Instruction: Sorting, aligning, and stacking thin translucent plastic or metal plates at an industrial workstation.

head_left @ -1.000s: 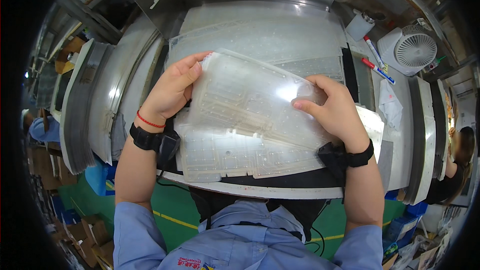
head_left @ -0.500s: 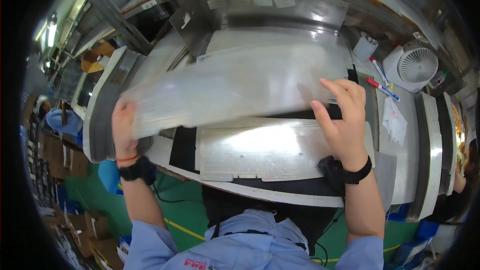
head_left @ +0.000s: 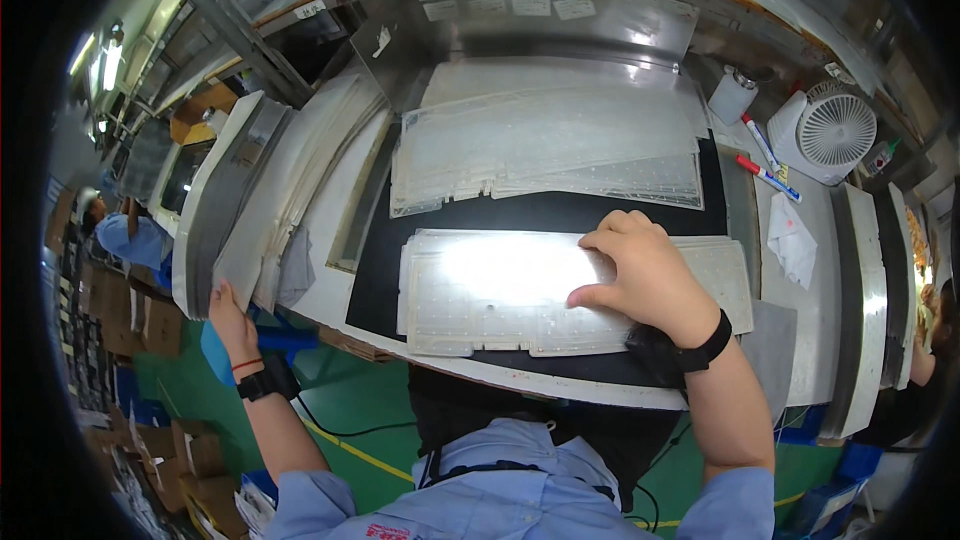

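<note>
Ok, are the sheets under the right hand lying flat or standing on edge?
Flat: the sheets show a broad top face, with the black mat visible along their edges.

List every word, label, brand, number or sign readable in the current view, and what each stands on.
I don't transcribe wording, so nothing is quoted; the visible markings are:
Blue shirt: red lettering at the picture's lower edge, partly cut off.
Paper slips on the metal back panel: too small to read.
White tag on the shelf edge: dark marks, too small to read clearly.
</note>
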Motion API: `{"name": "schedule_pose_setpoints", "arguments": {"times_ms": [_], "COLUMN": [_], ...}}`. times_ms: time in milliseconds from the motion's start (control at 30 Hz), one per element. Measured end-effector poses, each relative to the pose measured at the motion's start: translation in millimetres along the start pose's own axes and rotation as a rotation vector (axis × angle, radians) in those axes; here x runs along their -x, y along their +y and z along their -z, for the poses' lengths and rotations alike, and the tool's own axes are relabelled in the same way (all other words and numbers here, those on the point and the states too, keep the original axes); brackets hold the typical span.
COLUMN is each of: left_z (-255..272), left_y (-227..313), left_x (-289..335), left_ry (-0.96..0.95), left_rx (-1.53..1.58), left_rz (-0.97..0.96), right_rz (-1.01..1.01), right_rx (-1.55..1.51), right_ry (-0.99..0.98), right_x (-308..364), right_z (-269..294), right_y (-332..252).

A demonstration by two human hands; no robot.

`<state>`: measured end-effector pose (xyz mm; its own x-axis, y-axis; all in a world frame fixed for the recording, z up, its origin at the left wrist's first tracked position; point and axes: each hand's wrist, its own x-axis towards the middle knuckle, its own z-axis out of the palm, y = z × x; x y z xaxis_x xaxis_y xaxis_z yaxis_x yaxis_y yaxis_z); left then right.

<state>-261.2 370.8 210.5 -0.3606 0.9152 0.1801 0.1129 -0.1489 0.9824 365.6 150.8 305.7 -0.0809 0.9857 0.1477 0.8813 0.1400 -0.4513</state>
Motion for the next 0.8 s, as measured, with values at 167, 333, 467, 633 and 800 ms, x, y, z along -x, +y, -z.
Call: {"name": "schedule_pose_setpoints", "arguments": {"times_ms": [167,333,467,633,800], "left_z": [-53,-109,-176,-234,-265], "left_y": [34,86,117,138,135], "left_x": [12,61,114,152,145], "left_ry": [0.433,0.114,-0.846,-1.298,-1.255], "left_rx": [-0.233,-0.23,-0.059,-0.54,-0.646], "left_rz": [-0.241,-0.326,-0.043,-0.485,-0.506], "right_rz": [-0.005,0.057,0.15,0.088,0.04], "right_rx": [0.072,-0.013,0.069,0.078,0.009], "right_ry": [-0.014,-0.082,-0.152,-0.162,-0.133], "right_x": [-1,1,15,9,2], "right_z": [-2,6,2,-4,-5], "right_y": [-3,-8,-13,-15,-4]}}
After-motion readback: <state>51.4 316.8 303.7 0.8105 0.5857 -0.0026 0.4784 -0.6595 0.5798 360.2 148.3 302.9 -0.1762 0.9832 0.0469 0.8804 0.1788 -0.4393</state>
